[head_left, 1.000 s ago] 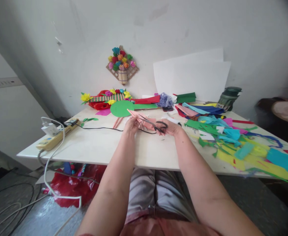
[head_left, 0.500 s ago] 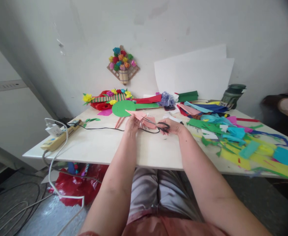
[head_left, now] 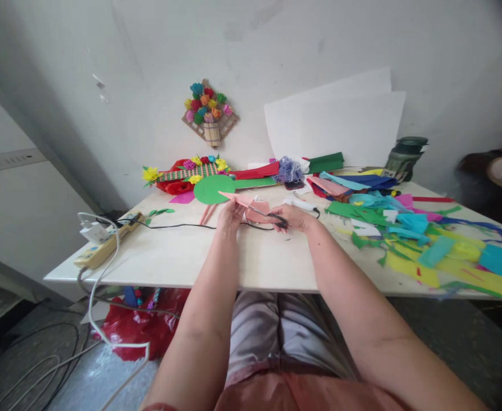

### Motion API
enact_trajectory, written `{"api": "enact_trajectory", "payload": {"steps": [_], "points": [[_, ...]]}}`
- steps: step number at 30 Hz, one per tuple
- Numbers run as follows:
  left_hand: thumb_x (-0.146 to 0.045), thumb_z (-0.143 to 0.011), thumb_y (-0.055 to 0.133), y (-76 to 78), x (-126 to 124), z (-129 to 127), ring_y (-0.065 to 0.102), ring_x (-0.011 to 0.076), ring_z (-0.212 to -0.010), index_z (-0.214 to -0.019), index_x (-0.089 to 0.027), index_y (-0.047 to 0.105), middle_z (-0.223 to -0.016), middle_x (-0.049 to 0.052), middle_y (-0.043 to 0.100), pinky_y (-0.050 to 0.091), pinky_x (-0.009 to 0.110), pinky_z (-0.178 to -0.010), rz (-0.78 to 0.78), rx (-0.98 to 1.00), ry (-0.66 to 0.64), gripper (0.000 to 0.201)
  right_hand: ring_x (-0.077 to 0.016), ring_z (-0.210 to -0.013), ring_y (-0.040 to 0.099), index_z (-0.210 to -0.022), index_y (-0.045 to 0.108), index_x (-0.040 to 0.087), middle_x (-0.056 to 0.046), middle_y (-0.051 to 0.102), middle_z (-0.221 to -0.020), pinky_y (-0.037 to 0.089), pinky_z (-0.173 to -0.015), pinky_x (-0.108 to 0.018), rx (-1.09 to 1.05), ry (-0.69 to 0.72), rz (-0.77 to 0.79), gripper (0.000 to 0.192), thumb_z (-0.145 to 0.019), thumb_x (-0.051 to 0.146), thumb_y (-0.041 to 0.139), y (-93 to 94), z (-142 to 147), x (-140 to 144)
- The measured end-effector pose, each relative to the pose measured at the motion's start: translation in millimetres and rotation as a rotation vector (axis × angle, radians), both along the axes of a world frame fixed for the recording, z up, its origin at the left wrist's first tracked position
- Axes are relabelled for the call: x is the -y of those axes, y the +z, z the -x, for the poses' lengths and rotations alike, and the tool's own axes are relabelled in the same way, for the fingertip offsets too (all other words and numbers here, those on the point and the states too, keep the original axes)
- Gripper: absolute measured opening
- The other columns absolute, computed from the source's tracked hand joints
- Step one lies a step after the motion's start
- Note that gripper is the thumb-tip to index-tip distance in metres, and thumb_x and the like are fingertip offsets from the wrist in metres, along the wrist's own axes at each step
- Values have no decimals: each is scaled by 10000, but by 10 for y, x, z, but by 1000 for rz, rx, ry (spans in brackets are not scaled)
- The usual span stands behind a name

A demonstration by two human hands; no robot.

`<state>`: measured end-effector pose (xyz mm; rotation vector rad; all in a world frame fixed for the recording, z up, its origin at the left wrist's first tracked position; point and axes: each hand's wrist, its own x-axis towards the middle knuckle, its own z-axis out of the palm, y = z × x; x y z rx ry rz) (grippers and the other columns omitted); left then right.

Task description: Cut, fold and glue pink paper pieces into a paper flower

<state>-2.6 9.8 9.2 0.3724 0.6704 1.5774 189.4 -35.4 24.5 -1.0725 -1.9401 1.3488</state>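
My left hand (head_left: 232,214) pinches a folded piece of pink paper (head_left: 241,198), its pointed end sticking out to the left. In my right hand (head_left: 292,219) is a pair of scissors (head_left: 278,219) with black handles, fingers wrapped round the loops. The blades reach left to the pink paper and look nearly closed along its edge. Behind the blades, another pink paper piece (head_left: 257,212) lies on the table. Narrow pink strips (head_left: 208,214) lie left of my left hand. A green paper disc (head_left: 215,189) with a long green strip is just beyond.
A white glue gun (head_left: 298,202) lies beyond my right hand; a black cord (head_left: 177,225) crosses the table. At left is a power strip (head_left: 107,242) with chargers. Coloured paper scraps (head_left: 409,228) cover the right side, near a green bottle (head_left: 407,158). Paper flowers (head_left: 199,171) stand at the back.
The scissors have closed further along the pink paper, and my right hand has shifted slightly left. The glue gun shows more clearly behind it. The whole view has shifted a little.
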Motion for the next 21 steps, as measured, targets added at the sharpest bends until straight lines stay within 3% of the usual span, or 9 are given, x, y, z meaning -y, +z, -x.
{"api": "enact_trajectory", "payload": {"steps": [17,21], "points": [[-96,-829,533,30,35,-8,630,119,-578,-816,-110,613,-597,24,622,538,257,-726,-24,-66,26,82,-54,-354,438,-656,572,139,13,556,-458,313,-349,-180,-14,-60,-13,398,-656,511,714,14,40,22],[-86,-818,541,35,48,-15,628,117,-569,-761,-109,600,-596,29,625,536,247,-705,-33,-62,28,85,-53,-356,423,-661,584,143,24,542,-442,325,-346,-181,-34,-53,-8,395,-639,510,728,-4,52,9]]}}
